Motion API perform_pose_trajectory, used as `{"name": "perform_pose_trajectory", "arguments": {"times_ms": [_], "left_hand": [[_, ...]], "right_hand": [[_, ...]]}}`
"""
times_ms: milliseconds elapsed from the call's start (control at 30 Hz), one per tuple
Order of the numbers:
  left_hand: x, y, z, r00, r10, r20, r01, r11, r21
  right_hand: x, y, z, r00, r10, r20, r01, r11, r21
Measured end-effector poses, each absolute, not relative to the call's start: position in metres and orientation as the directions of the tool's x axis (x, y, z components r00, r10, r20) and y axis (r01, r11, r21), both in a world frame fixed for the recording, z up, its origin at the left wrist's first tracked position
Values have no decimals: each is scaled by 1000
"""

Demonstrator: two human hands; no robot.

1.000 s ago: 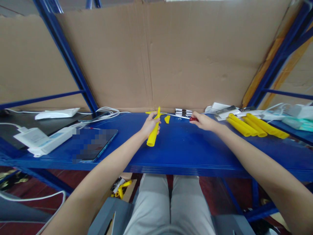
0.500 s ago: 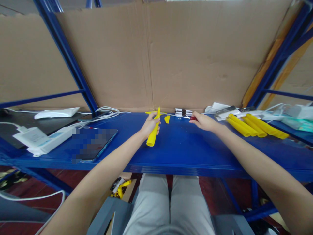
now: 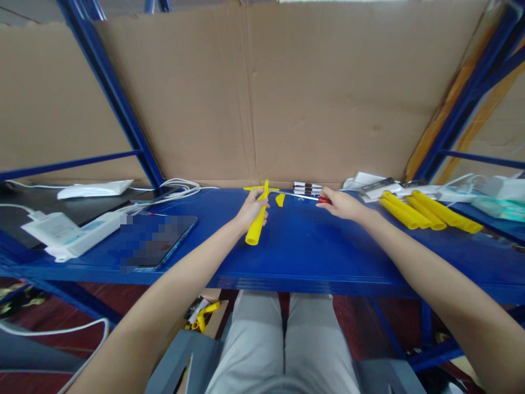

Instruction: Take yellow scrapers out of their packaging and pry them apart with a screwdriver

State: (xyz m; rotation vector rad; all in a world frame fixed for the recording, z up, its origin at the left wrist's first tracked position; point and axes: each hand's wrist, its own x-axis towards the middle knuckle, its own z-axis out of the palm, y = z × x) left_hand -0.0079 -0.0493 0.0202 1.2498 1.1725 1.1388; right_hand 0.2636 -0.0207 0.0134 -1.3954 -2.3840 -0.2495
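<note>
My left hand (image 3: 251, 210) is closed around a yellow tube (image 3: 255, 230), its wide round end toward me and its narrow end pointing to the back. Thin yellow strips stick out sideways near the fingers; whether they belong to the tube I cannot tell. My right hand (image 3: 338, 203) grips the red handle of a screwdriver (image 3: 325, 201). Its long metal shaft points left toward the tube, and the tip's exact contact is too small to make out. Between the hands lies a small yellow piece (image 3: 280, 200) on the blue tabletop (image 3: 311, 246).
Several yellow tubes (image 3: 426, 210) lie at the right beside white packages. A dark tablet (image 3: 164, 241) and a white power strip (image 3: 88, 235) with cables occupy the left. Black-and-white items (image 3: 307, 187) rest against the cardboard wall (image 3: 320, 93). Below, a box (image 3: 217, 320) holds yellow parts.
The screwdriver's handle seems slightly turned in my right hand. Otherwise both hands and the yellow tube stay in place.
</note>
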Motion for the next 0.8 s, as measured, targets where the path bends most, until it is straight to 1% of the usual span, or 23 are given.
{"name": "perform_pose_trajectory", "arguments": {"times_ms": [167,267,367,533,667,800], "left_hand": [[-7,-52,21,76,997,-10,21,8,1000],[-7,-52,22,79,997,-8,20,6,1000],[-7,-53,23,71,997,-14,27,12,1000],[-5,-54,23,76,997,-29,31,27,999],[-4,-55,22,91,995,-36,41,32,999],[-4,-53,20,105,993,-53,68,46,997]], "right_hand": [[262,-22,12,-402,849,344,883,459,-101],[260,-21,12,-430,849,306,869,482,-116],[260,-18,12,-452,837,310,855,506,-119],[267,-14,9,-413,842,346,863,483,-146],[270,-14,6,-406,855,324,853,482,-202],[270,-15,6,-404,865,298,848,476,-232]]}}
